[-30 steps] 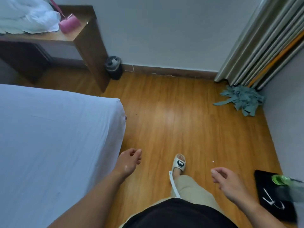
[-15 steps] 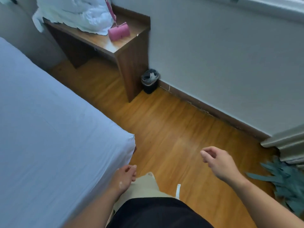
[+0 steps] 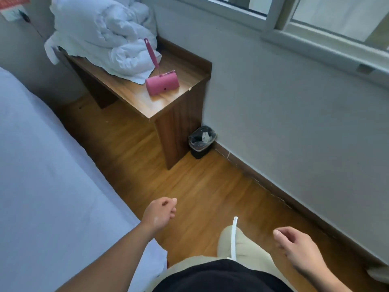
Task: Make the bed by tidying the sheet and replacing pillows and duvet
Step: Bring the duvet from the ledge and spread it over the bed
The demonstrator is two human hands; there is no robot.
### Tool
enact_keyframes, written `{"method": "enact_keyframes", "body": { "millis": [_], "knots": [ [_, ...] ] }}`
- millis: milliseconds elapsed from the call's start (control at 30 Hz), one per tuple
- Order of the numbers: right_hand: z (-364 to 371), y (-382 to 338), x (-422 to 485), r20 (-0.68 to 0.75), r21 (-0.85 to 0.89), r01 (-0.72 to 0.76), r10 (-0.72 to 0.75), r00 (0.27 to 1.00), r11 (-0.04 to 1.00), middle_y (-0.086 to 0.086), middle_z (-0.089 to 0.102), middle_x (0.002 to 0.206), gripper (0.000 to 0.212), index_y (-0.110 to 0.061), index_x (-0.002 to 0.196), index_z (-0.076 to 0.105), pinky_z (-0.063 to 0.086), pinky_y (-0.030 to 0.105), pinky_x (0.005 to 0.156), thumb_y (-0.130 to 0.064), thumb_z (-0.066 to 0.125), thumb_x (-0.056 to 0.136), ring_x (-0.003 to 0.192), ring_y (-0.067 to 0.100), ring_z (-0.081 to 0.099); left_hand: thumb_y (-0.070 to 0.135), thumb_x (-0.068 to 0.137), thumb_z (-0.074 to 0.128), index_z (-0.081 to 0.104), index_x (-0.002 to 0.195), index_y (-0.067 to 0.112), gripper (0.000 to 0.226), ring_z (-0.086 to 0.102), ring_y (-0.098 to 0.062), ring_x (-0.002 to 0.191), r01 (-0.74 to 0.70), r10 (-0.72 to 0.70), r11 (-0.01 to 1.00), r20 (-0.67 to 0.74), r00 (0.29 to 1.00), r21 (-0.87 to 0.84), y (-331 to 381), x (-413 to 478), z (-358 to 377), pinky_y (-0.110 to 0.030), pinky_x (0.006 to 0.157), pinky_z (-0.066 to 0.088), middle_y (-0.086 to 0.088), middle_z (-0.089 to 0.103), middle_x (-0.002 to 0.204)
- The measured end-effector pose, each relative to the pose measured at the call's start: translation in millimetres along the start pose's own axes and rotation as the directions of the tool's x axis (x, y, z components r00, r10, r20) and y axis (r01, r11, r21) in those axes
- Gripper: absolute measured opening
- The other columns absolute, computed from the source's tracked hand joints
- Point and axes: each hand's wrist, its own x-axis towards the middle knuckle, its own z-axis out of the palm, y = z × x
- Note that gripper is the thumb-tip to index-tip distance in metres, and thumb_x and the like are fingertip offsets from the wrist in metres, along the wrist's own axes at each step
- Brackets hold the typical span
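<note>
The duvet lies on the wooden bench in the far corner of the room, well apart from the bed. It is white, thick and strongly crumpled, with deep folds. The heap is long along the bench. One end rises against the wall at the back, and the other end comes down low toward the front of the bench top. A loose corner hangs over the bench's left edge. A pink lint roller lies at the low end. Its drum is on the bare wood, just beside the cloth, and its thin handle leans back on the duvet. The sheet on the bed is pale, flat and almost smooth, with only faint creases. The bed's long side runs diagonally from the near corner, beside the person, away to the far left. The left hand hangs over the floor, just beside this near corner. Its fingers are loosely curled and it holds nothing. The right hand is lower, on the other side of the person's beige trouser leg. Its fingers are also relaxed and a little bent, with nothing between them. A small black bin stands on the floor against the wall, touching the bench's side panel.
</note>
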Motion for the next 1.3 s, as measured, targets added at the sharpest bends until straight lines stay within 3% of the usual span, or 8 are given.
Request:
{"method": "enact_keyframes", "body": {
  "millis": [267,400,533,700,833,967,1100,1300],
  "knots": [
    [9.9,-203.5,188.1,0.219,-0.031,0.21,-0.199,0.955,0.977,-0.008,0.073,0.088,0.015,-0.029,0.101,0.069,0.049,0.02,0.065,-0.041,0.061,0.097,0.084,0.009,0.068,0.047,0.103,0.048,0.068,0.097,0.029,0.028,0.069,-0.013,0.09,0.167,-0.18,0.979,-0.116,0.977,-0.119,55.1,120.1,-68.1,-0.03,0.088,0.058,0.007,0.071,0.096],
    [32.7,-327.0,248.0,0.402,-0.042,0.375,-0.328,0.855,0.926,-0.007,0.074,0.08,0.012,-0.031,0.096,0.071,0.056,0.026,0.069,-0.039,0.063,0.097,0.078,0.008,0.069,0.045,0.104,0.047,0.067,0.1,0.029,0.027,0.069,-0.014,0.09,0.308,-0.364,0.912,-0.185,0.913,-0.27,61.2,137.4,-106.6,-0.03,0.088,0.058,0.006,0.071,0.097],
    [69.3,-440.0,288.3,0.538,-0.067,0.544,-0.429,0.726,0.836,-0.011,0.073,0.086,0.013,-0.032,0.102,0.07,0.05,0.017,0.068,-0.04,0.062,0.097,0.08,0.005,0.067,0.046,0.104,0.046,0.068,0.099,0.029,0.028,0.07,-0.012,0.088,0.378,-0.513,0.808,-0.224,0.829,-0.452,59.3,161.9,-140.6,-0.034,0.091,0.057,0.006,0.072,0.096],
    [138.9,-552.7,320.0,0.591,-0.066,0.643,-0.489,0.642,0.763,-0.015,0.072,0.088,0.016,-0.036,0.106,0.068,0.06,0.033,0.085,-0.045,0.059,0.097,0.086,0.005,0.069,0.044,0.103,0.048,0.071,0.099,0.025,0.03,0.071,-0.013,0.086,0.36,-0.561,0.731,-0.209,0.801,-0.58,55.6,219.5,-202.8,-0.03,0.083,0.057,0.004,0.074,0.095],
    [200.6,-628.2,334.4,0.589,-0.079,0.67,-0.507,0.629,0.738,-0.018,0.071,0.089,0.02,-0.034,0.106,0.07,0.058,0.031,0.083,-0.047,0.057,0.097,0.085,0.001,0.067,0.042,0.103,0.049,0.071,0.099,0.026,0.027,0.071,-0.015,0.088,0.299,-0.465,0.789,-0.204,0.861,-0.536,54.1,287.9,-291.1,-0.026,0.078,0.056,0.003,0.073,0.096],
    [240.0,-691.2,334.6,0.52,-0.062,0.616,-0.501,0.692,0.785,-0.019,0.072,0.082,0.013,-0.038,0.096,0.069,0.058,0.035,0.079,-0.046,0.059,0.096,0.08,0.001,0.068,0.041,0.105,0.047,0.065,0.103,0.029,0.022,0.069,-0.014,0.091,0.283,-0.377,0.882,-0.204,0.903,-0.377,61.8,348.2,-414.2,-0.027,0.087,0.057,0.006,0.07,0.1],
    [266.7,-756.6,342.4,0.485,-0.007,0.563,-0.49,0.725,0.826,-0.018,0.073,0.086,0.008,-0.042,0.093,0.067,0.059,0.037,0.081,-0.045,0.061,0.095,0.084,0.002,0.069,0.042,0.105,0.048,0.063,0.105,0.027,0.021,0.069,-0.014,0.093,0.268,-0.366,0.902,-0.269,0.891,-0.339,65.5,410.5,-529.1,-0.034,0.093,0.057,0.005,0.069,0.101],
    [294.1,-881.2,402.2,0.377,0.093,0.559,-0.549,0.746,0.824,-0.021,0.072,0.089,0.011,-0.041,0.096,0.069,0.049,0.023,0.075,-0.046,0.059,0.096,0.084,-0.002,0.065,0.038,0.104,0.051,0.063,0.102,0.024,0.019,0.069,-0.018,0.097,0.335,-0.465,0.839,-0.245,0.851,-0.429,92.7,513.7,-618.8,-0.036,0.093,0.057,-0.001,0.07,0.106]
  ]
}}
